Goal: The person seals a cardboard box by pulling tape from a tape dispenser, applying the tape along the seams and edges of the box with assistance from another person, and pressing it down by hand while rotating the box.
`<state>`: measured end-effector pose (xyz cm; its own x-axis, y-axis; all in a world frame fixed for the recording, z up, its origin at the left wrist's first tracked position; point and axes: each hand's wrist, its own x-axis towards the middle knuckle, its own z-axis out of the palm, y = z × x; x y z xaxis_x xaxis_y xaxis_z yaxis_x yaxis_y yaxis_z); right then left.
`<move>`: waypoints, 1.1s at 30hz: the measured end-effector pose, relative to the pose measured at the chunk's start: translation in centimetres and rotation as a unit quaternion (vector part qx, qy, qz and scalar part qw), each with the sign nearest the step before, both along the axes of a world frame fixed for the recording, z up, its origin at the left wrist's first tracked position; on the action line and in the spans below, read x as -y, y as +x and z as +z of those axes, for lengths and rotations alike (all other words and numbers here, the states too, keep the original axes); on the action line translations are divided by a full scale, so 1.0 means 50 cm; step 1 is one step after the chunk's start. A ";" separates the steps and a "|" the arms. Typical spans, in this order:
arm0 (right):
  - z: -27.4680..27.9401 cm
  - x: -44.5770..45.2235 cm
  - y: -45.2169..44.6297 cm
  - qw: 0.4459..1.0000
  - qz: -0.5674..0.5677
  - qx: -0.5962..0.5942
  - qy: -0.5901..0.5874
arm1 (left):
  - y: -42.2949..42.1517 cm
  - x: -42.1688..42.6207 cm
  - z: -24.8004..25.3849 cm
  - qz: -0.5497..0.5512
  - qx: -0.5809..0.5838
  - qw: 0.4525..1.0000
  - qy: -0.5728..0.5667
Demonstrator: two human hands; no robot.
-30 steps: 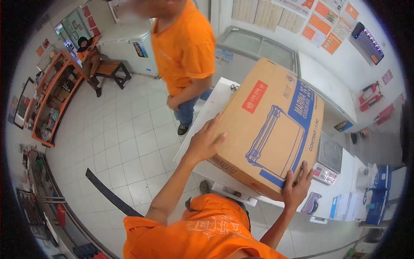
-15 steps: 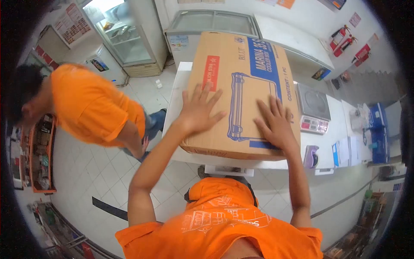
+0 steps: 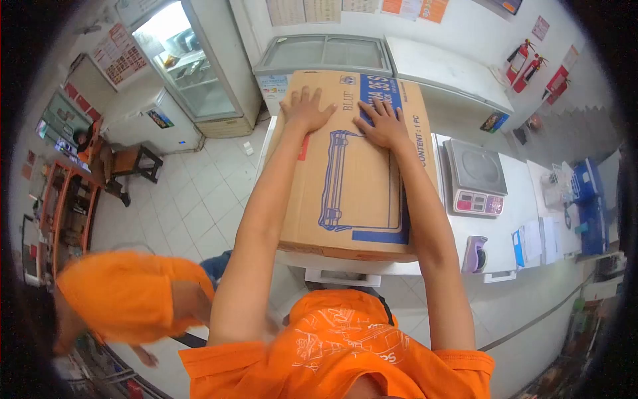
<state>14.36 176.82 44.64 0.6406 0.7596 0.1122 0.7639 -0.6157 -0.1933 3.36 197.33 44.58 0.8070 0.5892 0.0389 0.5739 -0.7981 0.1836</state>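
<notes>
A large brown cardboard box point(image 3: 309, 186) with blue cooler-box printing lies on the white table point(image 3: 433, 263) in front of me. My left hand point(image 3: 308, 110) rests flat with spread fingers on its top, near the far left corner. Over the blue printed band lies my right hand point(image 3: 383, 124), also flat, its fingers somewhat apart. Both arms are stretched forward across the box. Neither hand holds anything.
Right of the box stand a weighing scale point(image 3: 474, 174), a purple tape dispenser point(image 3: 474, 255) and papers point(image 3: 535, 241). Chest freezers point(image 3: 452, 73) line the back. A person in an orange shirt point(image 3: 133, 292) is close on my left; another person point(image 3: 100, 156) sits farther back.
Both my hands have slid forward to the far part of the box. The box has shifted slightly left. The person in orange has moved nearer, toward the lower left.
</notes>
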 end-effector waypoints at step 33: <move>0.029 -0.010 0.059 0.989 -0.057 -0.081 0.108 | 0.162 -0.294 -0.046 -0.085 0.113 0.981 -0.131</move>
<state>17.30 177.34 46.10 0.7439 0.6507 0.1521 0.6396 -0.6275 -0.4441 11.45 212.02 42.27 0.8830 0.4601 0.0929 0.3575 -0.7874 0.5021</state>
